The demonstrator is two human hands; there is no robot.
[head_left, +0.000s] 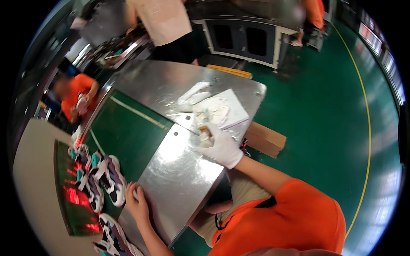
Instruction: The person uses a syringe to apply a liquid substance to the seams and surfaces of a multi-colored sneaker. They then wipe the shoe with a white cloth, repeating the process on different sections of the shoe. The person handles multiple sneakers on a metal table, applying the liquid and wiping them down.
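Observation:
My right hand [223, 149], in a white glove, reaches over the metal table [171, 160]. Its thumb and fingers close around a small whitish and yellow-brown thing [205, 135], too blurred to name. Just beyond it a crumpled white cloth [211, 112] lies on a white pad [236, 112]. My bare left hand [137, 205] is at the table's left side with its fingers curled; a small pale thing shows among them. Close to that hand stands a dark and white sneaker [114, 181] with purplish panels. Another such sneaker [114, 239] is nearer to me.
More sneakers [91, 187] stand on the green belt [128, 136], by a red-lit opening [74, 196]. A white glove [195, 94] lies farther back on the table. A cardboard box [267, 138] is beyond the table's right edge. Co-workers are at the left [81, 96] and the far side [162, 21].

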